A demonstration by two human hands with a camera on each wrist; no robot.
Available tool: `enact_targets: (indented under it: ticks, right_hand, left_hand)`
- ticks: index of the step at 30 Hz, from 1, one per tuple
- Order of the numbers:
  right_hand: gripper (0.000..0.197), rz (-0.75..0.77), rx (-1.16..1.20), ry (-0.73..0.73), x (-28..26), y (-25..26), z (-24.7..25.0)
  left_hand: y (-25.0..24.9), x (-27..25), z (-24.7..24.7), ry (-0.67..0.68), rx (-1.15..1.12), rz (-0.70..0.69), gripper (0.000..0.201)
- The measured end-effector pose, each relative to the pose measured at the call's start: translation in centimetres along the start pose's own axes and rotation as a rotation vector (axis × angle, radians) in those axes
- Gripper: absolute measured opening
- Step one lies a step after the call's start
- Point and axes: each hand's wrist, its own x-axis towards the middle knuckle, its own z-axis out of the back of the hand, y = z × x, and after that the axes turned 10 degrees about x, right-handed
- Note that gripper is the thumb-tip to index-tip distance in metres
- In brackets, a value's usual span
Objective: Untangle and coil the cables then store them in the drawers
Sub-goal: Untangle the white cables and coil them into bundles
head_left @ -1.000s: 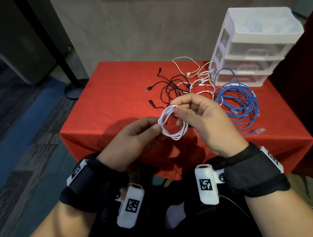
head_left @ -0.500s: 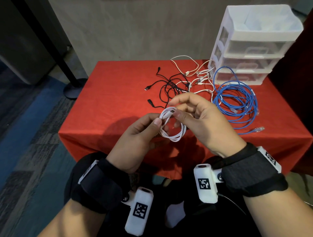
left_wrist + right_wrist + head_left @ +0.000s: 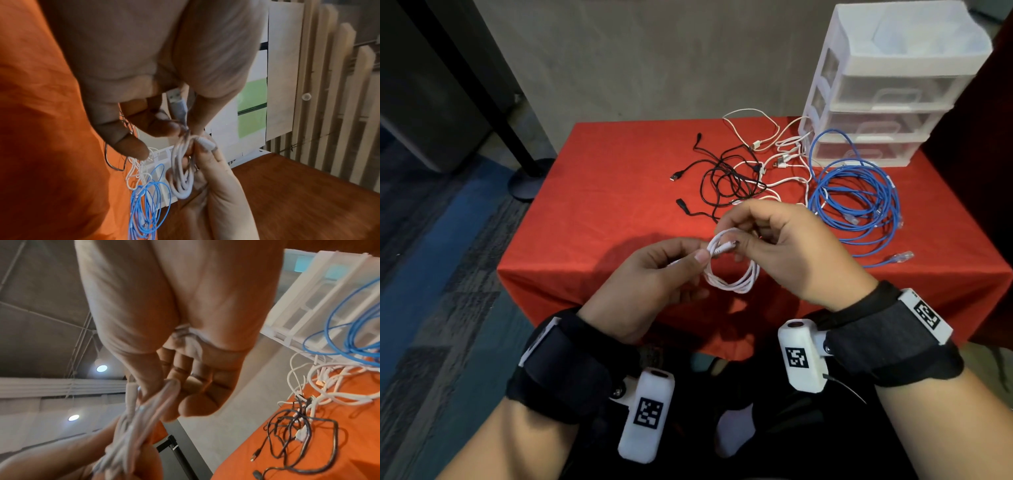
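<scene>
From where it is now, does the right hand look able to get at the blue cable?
Probably not yet. The blue cable lies uncovered on the table just beyond the right hand, but that hand is pinching the white coil together with the left hand; it must let go first.

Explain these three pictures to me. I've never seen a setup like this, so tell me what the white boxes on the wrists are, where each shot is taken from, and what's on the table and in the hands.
There is no machine here: a person works with bare hands. The white boxes strapped to the wrists are small cameras. The wide picture comes from a camera on the head, looking down; the other two look along each hand at its fingers.

The left hand and right hand together hold a small coil of white cable, fingers pinching it near one plug end.

On the red table lie a tangle of black cables, loose white cables and a blue cable in loose loops. A white drawer unit stands at the far right corner, its drawers closed.
</scene>
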Motion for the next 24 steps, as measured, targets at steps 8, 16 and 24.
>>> enact_targets:
  ticks: [8, 16, 24]
  right_hand:
    - [0.025, -0.094, -0.051, 0.115, -0.7, -0.8, 0.0]
    - [0.010, -0.080, -0.161, -0.078, -0.3, -0.4, -0.6]
    - [0.005, 0.001, -0.323, -0.098, -0.1, -0.1, -0.6]
  left_hand:
    - [-0.4, -0.3, -1.0, -0.092, 0.109, -0.003, 0.018]
    - [-0.6, -0.2, -1.3, -0.195, 0.303, -0.034, 0.018]
    - [-0.5, -0.8, 0.8, -0.015, -0.064, 0.178, 0.026]
